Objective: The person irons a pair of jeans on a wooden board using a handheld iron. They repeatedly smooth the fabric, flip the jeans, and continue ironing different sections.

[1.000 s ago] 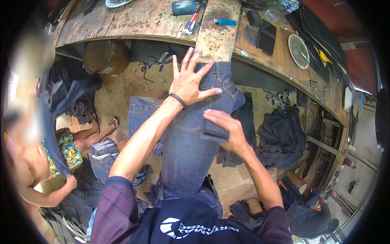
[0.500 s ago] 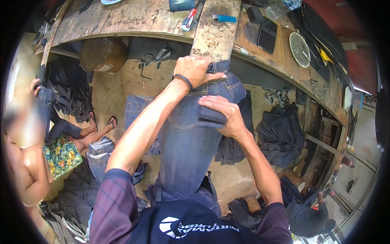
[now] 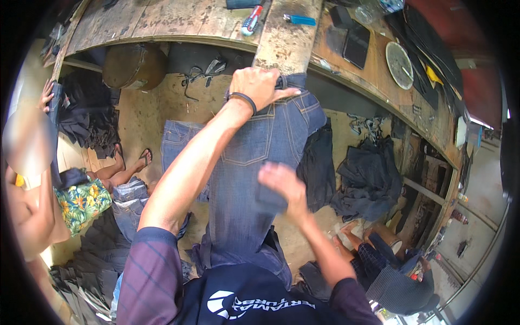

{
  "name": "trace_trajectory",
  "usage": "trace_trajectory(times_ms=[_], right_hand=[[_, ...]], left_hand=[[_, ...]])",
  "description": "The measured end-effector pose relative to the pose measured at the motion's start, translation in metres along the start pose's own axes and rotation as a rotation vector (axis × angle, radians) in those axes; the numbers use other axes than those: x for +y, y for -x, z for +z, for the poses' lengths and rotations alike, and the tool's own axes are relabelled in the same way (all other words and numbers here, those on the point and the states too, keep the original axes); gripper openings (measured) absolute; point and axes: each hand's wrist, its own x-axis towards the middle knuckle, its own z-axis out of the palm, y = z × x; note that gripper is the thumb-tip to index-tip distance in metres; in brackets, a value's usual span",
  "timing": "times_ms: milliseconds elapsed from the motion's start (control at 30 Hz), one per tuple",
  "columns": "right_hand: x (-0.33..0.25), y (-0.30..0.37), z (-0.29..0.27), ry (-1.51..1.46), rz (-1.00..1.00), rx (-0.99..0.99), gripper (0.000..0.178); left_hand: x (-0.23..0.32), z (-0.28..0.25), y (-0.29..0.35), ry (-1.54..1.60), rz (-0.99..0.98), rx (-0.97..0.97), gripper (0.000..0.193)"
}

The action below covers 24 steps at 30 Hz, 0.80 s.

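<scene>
A pair of blue jeans (image 3: 238, 184) is draped over the narrow end of a wooden plank (image 3: 284, 49), its leg stretching down toward my body. At the waistband, my left hand (image 3: 255, 89) is closed on the denim with the thumb pointing right. A back pocket shows just below it. My right hand (image 3: 287, 187), smeared by motion, grips a dark sanding block (image 3: 271, 200) against the jeans below that pocket. The block's underside is hidden.
On the workbench (image 3: 179, 21) are a screwdriver (image 3: 252, 21), a blue lighter (image 3: 299, 20), a phone (image 3: 356, 46) and a round white lid (image 3: 399, 65). Dark garments (image 3: 368, 179) lie in piles below. One person (image 3: 40, 211) sits at left, another (image 3: 401, 287) at lower right.
My right hand has moved down the jeans with the sanding block, from beside the back pocket to below it. My left hand keeps its hold at the waistband.
</scene>
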Motion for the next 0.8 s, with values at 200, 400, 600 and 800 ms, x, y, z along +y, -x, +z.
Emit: trace_trajectory(times_ms=[200,400,600,800], right_hand=[[-0.027,0.006,0.014,-0.206,0.006,-0.105,0.061],[-0.047,0.020,0.040,-0.237,0.033,-0.198,0.058],[-0.047,0.012,0.037,-0.067,0.015,-0.069,0.062],[-0.061,0.030,0.045,-0.219,0.137,-0.359,0.074]], left_hand=[[0.001,0.001,0.001,0.035,0.015,0.009,0.083],[-0.004,0.003,0.003,0.077,0.040,0.032,0.083],[-0.001,0.000,-0.001,-0.009,-0.006,-0.088,0.083],[0.000,-0.007,0.003,0.009,0.037,-0.063,0.086]])
